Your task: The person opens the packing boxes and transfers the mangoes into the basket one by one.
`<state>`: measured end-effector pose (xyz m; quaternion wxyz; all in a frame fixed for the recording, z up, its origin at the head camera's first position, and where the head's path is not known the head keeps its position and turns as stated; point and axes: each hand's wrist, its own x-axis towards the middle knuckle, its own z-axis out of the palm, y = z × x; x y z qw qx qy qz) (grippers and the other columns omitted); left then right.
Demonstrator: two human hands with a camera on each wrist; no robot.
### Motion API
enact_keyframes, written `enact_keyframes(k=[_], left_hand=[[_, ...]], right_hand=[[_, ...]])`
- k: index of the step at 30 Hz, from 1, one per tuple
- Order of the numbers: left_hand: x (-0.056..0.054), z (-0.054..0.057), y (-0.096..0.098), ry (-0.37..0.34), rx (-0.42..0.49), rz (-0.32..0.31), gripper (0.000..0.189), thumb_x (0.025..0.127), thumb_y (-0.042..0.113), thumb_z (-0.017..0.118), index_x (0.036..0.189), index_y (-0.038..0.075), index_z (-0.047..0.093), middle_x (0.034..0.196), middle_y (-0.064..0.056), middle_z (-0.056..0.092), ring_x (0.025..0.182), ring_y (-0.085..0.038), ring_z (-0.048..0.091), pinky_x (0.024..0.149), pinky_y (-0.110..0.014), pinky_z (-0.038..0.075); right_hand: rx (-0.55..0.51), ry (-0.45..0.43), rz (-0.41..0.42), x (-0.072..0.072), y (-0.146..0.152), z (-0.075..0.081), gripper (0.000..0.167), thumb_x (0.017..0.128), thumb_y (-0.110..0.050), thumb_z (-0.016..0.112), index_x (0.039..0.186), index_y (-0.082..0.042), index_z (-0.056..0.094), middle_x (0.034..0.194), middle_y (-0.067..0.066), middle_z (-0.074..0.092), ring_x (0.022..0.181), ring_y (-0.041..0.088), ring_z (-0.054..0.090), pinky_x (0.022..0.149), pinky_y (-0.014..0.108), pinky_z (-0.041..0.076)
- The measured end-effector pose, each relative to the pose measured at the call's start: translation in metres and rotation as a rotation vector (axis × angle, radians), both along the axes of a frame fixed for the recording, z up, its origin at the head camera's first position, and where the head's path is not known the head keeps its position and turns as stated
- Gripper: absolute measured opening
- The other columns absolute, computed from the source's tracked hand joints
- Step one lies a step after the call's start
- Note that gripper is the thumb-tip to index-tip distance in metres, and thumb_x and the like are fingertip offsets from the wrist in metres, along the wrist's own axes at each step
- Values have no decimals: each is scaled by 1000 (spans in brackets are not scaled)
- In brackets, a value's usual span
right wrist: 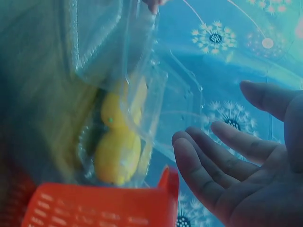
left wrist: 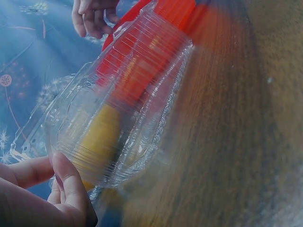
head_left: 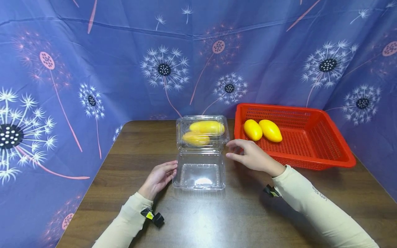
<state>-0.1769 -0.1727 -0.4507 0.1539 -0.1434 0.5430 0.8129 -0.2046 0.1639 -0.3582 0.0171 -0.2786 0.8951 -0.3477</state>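
Observation:
A clear plastic clamshell box lies spread on the table, its front half [head_left: 203, 172] bare and its rear half [head_left: 201, 119] showing two yellow mangoes [head_left: 207, 127]. At the left side of the front half, my left hand [head_left: 159, 179] pinches the plastic edge between thumb and fingers; the left wrist view shows the thumb [left wrist: 68, 177] on the clear ridged wall [left wrist: 156, 101]. My right hand [head_left: 249, 155] hovers between the box and the red basket, holding nothing. Its fingers are loosely bent and spread, and the palm [right wrist: 258, 203] shows in the right wrist view.
On the right stands a red perforated plastic basket [head_left: 322, 137] with two more yellow mangoes [head_left: 270, 131] at its left end. A blue dandelion-print cloth [head_left: 124, 69] hangs behind the brown wooden table [head_left: 124, 165]. Black straps with small devices [head_left: 153, 217] sit on the wrists.

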Motion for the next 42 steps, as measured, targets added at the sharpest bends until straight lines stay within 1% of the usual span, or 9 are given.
enact_keyframes(k=[6,12,16,23,28,34,36,37,42], left_hand=[[0,0,0,-1,-11,-3,32,95,-3,53,126,-8,48,84,5,62,71,-4,56,68,-12,51],[0,1,2,2,-16,-5,39,94,-4,52,131,-12,44,84,5,61,70,-4,56,68,-12,51],[0,1,2,0,-7,-3,38,94,-4,53,131,-12,44,86,4,62,71,-4,56,68,-12,51],[-1,0,3,3,-11,4,40,94,-4,52,133,-13,42,87,5,63,71,-3,56,69,-12,51],[0,0,3,2,-10,5,40,94,-4,52,133,-12,42,89,5,63,71,-3,57,70,-12,52],[-1,0,2,0,-10,9,35,94,-4,52,128,-10,46,88,4,62,71,-4,56,69,-12,52],[-1,0,2,2,-12,5,37,94,-4,52,129,-11,45,88,4,62,71,-3,56,69,-12,51],[-1,0,2,3,-13,2,38,94,-3,52,131,-11,44,88,4,62,71,-3,56,70,-12,51],[-1,0,2,6,-17,1,38,94,-3,53,131,-11,44,88,5,62,71,-3,56,69,-12,51]], right_hand=[[24,2,26,6,-10,-13,37,88,-23,72,117,-1,65,108,12,70,88,15,63,79,31,55],[38,-2,25,13,-19,-35,38,87,-21,72,115,4,65,103,15,71,85,17,65,78,36,57],[26,1,-25,16,-24,-45,40,87,-18,72,117,7,63,96,13,72,82,18,66,77,37,58],[35,-10,-109,16,-26,-50,41,87,-19,71,118,6,63,89,8,71,78,15,65,75,34,57],[68,-43,-124,14,-23,-55,38,88,-19,71,115,6,65,83,5,69,73,12,59,71,29,53],[68,-79,-119,11,-23,-62,34,88,-18,69,111,7,67,78,3,67,70,11,57,67,27,51],[43,-124,-104,11,-23,-65,32,89,-17,68,110,7,67,78,5,68,67,12,60,65,27,52],[16,-169,-102,10,-23,-66,31,89,-16,68,109,8,67,77,6,68,66,14,61,65,27,53],[-216,-471,-98,7,-22,-73,28,91,-9,65,109,12,61,79,14,69,64,20,66,62,33,59]])
